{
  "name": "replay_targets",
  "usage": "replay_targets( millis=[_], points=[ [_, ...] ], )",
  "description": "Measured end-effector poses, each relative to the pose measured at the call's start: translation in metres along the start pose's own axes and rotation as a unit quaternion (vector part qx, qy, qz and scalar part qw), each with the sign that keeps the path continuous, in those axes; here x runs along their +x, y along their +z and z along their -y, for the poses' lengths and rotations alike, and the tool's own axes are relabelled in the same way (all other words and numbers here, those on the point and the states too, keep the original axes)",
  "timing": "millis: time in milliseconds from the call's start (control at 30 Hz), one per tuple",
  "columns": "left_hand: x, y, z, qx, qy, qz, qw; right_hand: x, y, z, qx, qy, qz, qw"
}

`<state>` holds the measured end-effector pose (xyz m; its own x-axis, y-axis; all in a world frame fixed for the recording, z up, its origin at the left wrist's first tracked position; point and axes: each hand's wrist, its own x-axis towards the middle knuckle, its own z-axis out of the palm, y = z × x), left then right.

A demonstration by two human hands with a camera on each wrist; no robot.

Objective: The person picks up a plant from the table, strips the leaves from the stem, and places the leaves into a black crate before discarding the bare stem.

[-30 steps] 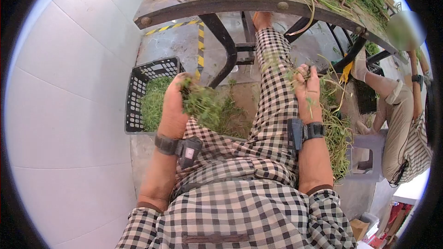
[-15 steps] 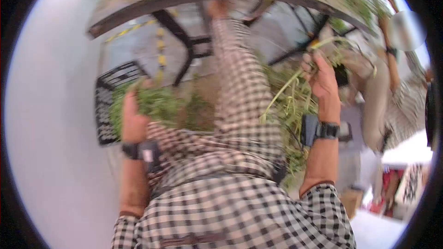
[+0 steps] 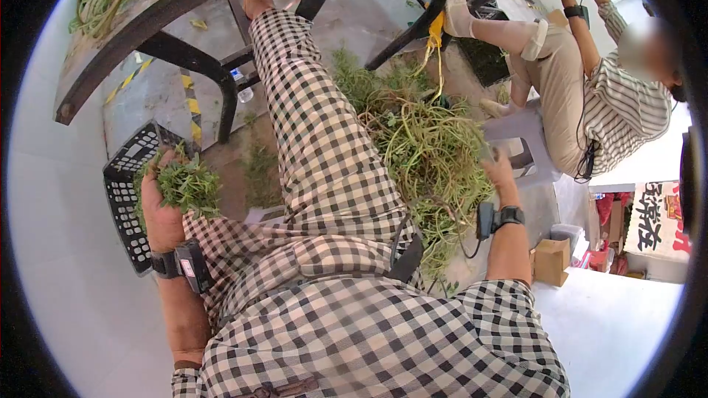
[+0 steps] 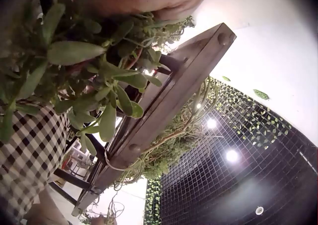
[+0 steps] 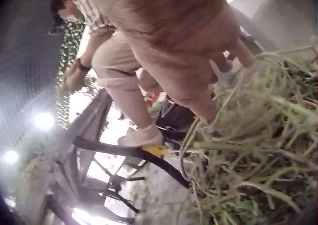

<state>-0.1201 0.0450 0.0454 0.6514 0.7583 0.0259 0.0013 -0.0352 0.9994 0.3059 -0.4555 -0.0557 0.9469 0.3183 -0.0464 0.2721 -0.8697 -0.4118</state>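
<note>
My left hand (image 3: 161,206) grips a bunch of small-leaved green sprigs (image 3: 190,186) beside the black crate. Up close in the left wrist view, the sprigs (image 4: 74,53) show rounded, fleshy leaves hanging below the hand. At the right edge of a heap of long, tangled stems (image 3: 431,151) on the floor is my right hand (image 3: 501,172), slightly blurred. Its fingers (image 5: 198,103) are spread and point down at the stems (image 5: 258,160) in the right wrist view, with no stem gripped between them.
The black crate (image 3: 127,214) stands on the left by the white wall. A wooden table (image 3: 184,4) with greens on it spans the top, its dark legs (image 3: 214,81) below. To the right a person (image 3: 560,88) sits on a grey stool (image 3: 527,140). A cardboard box (image 3: 551,262) lies behind.
The head view has swung to the right. My right hand has let go of the long stem it held and moved down to the heap. The left hand still grips the sprigs.
</note>
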Motion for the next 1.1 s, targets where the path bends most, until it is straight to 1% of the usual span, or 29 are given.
replay_targets(
  millis=[33, 67, 133, 167, 267, 300, 367, 400, 433, 467, 500, 533, 567, 600, 633, 700, 733, 767, 800, 833, 867, 900, 933, 1000, 1033, 1100],
  points=[
    [0.0, 0.0, 0.0, 0.015, 0.0, 0.006, 1.0, -0.01, 0.008, 0.01, -0.013, 0.036, 0.063, 0.997],
    [-0.002, 0.002, -0.003, 0.067, 0.01, -0.005, 0.998, -0.02, 0.02, 0.022, -0.025, 0.072, 0.125, 0.989],
    [-0.007, 0.01, -0.01, 0.171, 0.03, -0.027, 0.984, -0.031, 0.062, 0.008, -0.003, 0.079, 0.134, 0.988],
    [-0.005, 0.004, -0.003, 0.138, 0.02, -0.01, 0.99, -0.034, 0.08, 0.004, 0.009, 0.083, 0.139, 0.987],
    [-0.003, 0.011, -0.008, 0.072, 0.004, -0.008, 0.997, -0.042, 0.092, 0.034, -0.03, 0.164, 0.21, 0.963],
    [0.001, 0.012, -0.011, 0.021, -0.024, 0.009, 0.999, -0.039, 0.099, 0.029, -0.04, 0.138, 0.216, 0.966],
    [0.001, 0.012, -0.015, 0.077, -0.015, -0.012, 0.997, -0.03, 0.114, -0.013, 0.012, 0.098, 0.22, 0.97],
    [0.003, 0.006, -0.02, 0.21, 0.048, 0.017, 0.976, -0.04, 0.103, -0.013, 0.151, 0.13, 0.221, 0.955],
    [0.004, -0.001, -0.008, 0.121, 0.028, 0.007, 0.992, -0.039, 0.082, 0.019, 0.108, 0.17, 0.242, 0.949],
    [0.004, 0.005, -0.01, 0.058, 0.015, -0.028, 0.998, -0.037, 0.057, 0.06, 0.065, 0.208, 0.265, 0.939],
    [0.006, 0.005, -0.011, -0.011, 0.007, -0.057, 0.998, -0.034, 0.065, 0.026, 0.098, 0.185, 0.24, 0.948],
    [0.011, -0.01, -0.006, -0.169, -0.064, -0.085, 0.98, -0.047, 0.032, 0.086, 0.123, 0.231, 0.203, 0.943],
    [0.018, -0.022, 0.001, -0.327, -0.13, -0.103, 0.93, -0.035, 0.033, 0.072, 0.1, 0.201, 0.216, 0.95],
    [0.02, -0.03, 0.004, -0.478, -0.189, -0.114, 0.85, -0.02, 0.027, 0.046, 0.076, 0.172, 0.226, 0.956],
    [0.018, -0.031, -0.009, -0.411, -0.214, -0.195, 0.864, -0.005, 0.023, 0.024, 0.05, 0.15, 0.215, 0.964],
    [0.013, -0.048, -0.008, -0.44, -0.224, -0.218, 0.842, 0.02, 0.018, -0.003, 0.065, 0.105, 0.167, 0.978],
    [0.011, -0.06, -0.012, -0.455, -0.222, -0.232, 0.831, 0.035, 0.017, -0.011, 0.107, 0.077, 0.132, 0.983],
    [0.007, -0.064, -0.022, -0.439, -0.227, -0.256, 0.831, 0.051, 0.018, -0.022, 0.189, 0.065, 0.13, 0.971],
    [-0.006, -0.062, -0.033, -0.369, -0.148, -0.254, 0.882, 0.064, 0.02, 0.001, 0.272, 0.054, 0.136, 0.951],
    [-0.002, -0.081, -0.019, -0.437, -0.165, -0.267, 0.843, 0.08, 0.022, 0.027, 0.247, 0.037, 0.13, 0.96],
    [-0.003, -0.102, 0.0, -0.505, -0.183, -0.272, 0.798, 0.064, 0.008, 0.083, 0.219, 0.025, 0.12, 0.968],
    [-0.011, -0.106, 0.012, -0.448, -0.13, -0.263, 0.845, 0.049, 0.001, 0.123, 0.184, 0.019, 0.101, 0.978],
    [-0.017, -0.108, 0.015, -0.387, -0.082, -0.249, 0.884, 0.046, 0.001, 0.152, 0.207, -0.025, 0.099, 0.973],
    [-0.03, -0.115, 0.017, -0.288, -0.013, -0.192, 0.938, 0.04, 0.001, 0.209, 0.252, -0.105, 0.09, 0.958],
    [-0.037, -0.118, 0.017, -0.239, 0.026, -0.169, 0.956, 0.026, -0.012, 0.251, 0.253, -0.129, 0.128, 0.95],
    [-0.047, -0.125, 0.001, -0.15, 0.025, -0.202, 0.968, 0.03, -0.005, 0.274, 0.237, -0.179, 0.112, 0.948]
  ],
)
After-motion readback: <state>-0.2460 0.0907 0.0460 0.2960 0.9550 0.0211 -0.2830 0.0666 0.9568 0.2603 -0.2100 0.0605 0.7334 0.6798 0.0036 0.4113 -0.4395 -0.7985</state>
